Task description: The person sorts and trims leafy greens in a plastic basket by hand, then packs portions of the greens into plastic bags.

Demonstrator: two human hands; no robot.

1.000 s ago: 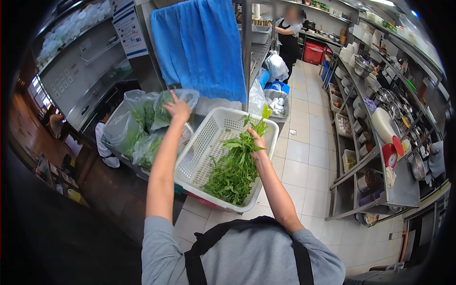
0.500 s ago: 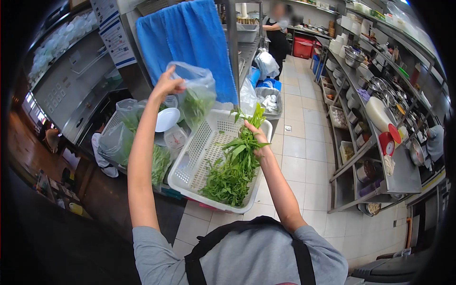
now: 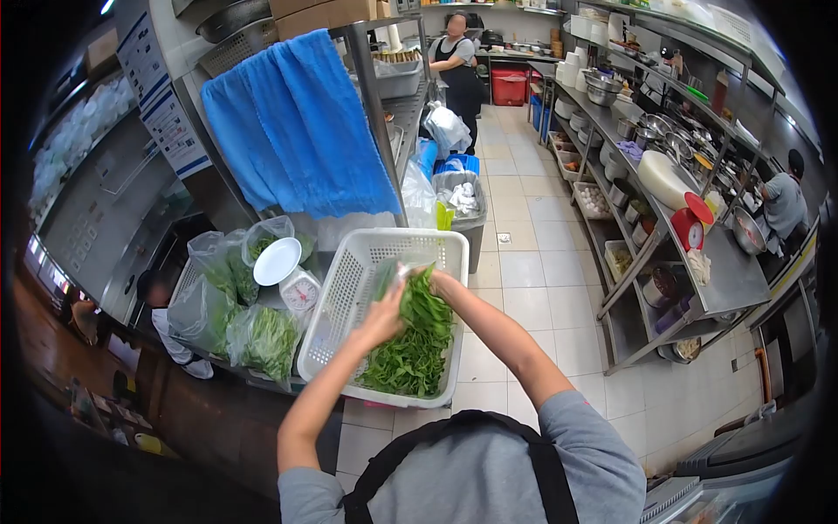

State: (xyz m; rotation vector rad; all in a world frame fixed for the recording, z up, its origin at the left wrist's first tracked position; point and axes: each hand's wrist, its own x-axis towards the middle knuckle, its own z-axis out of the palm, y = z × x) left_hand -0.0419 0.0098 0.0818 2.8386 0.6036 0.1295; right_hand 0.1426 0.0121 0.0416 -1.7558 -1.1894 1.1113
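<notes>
A white perforated basket holds a heap of leafy greens. Over its middle my left hand is closed on the rim of a clear plastic bag, somewhat blurred. On the right side of the basket my right hand is closed round a bunch of greens, its fingers partly hidden by the leaves. Bag and bunch are close together. Left of the basket is a scale with a white round pan, among clear bags of greens.
A blue towel hangs from the rack behind the basket. A lined bin stands beyond it. Metal shelving with bowls and a red scale runs along the right. A person in a black apron stands at the back; others are at both sides.
My left hand has brought the plastic bag from the left, over the scale, into the basket beside the bunch. My right hand has moved slightly down and left with the greens. The view has shifted.
</notes>
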